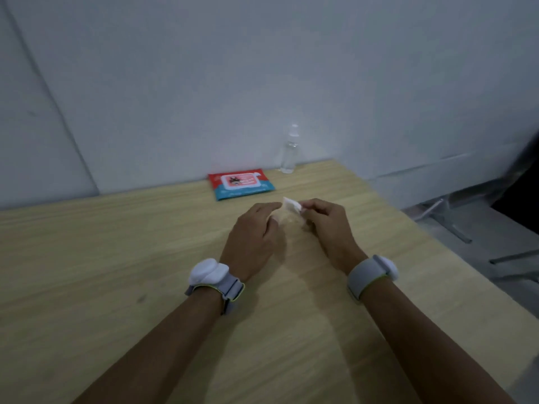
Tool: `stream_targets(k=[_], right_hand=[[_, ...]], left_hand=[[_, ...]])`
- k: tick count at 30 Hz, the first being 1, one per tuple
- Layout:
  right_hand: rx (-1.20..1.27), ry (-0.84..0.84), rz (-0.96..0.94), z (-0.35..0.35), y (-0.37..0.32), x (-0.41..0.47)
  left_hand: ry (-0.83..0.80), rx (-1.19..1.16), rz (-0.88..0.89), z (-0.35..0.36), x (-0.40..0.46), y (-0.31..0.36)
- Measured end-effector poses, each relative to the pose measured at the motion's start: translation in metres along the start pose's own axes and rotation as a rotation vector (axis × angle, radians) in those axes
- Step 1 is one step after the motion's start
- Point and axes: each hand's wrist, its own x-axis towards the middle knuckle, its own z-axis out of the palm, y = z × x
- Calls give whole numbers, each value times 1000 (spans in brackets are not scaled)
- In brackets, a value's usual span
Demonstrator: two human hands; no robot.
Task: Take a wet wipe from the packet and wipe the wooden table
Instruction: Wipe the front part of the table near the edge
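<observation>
A red and blue wet wipe packet point(241, 184) lies flat near the table's far edge, its flap down. Just in front of it, both hands hold a small white wet wipe point(291, 206) above the wooden table point(116, 258). My left hand point(256, 237) pinches the wipe's left side with thumb and fingers. My right hand point(328, 225) pinches its right end. The wipe is partly folded and hangs between the two hands; its lower part is thin and hard to make out.
A clear spray bottle point(290, 151) stands upright at the table's back edge, right of the packet. A grey wall rises behind the table. Metal frame legs point(446, 220) and the floor lie beyond the table's right edge. Both wrists wear grey bands.
</observation>
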Motion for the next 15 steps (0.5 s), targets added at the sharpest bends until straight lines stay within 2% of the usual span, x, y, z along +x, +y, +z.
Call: stream_targets(k=[7, 11, 15], right_hand=[[117, -263, -48, 145, -61, -33], [118, -371, -77, 200, -86, -59], [110, -417, -68, 233, -94, -73]], left_hand=[[220, -164, -249, -135, -42, -47], [298, -186, -262, -184, -68, -65], [309, -139, -259, -214, -89, -79]])
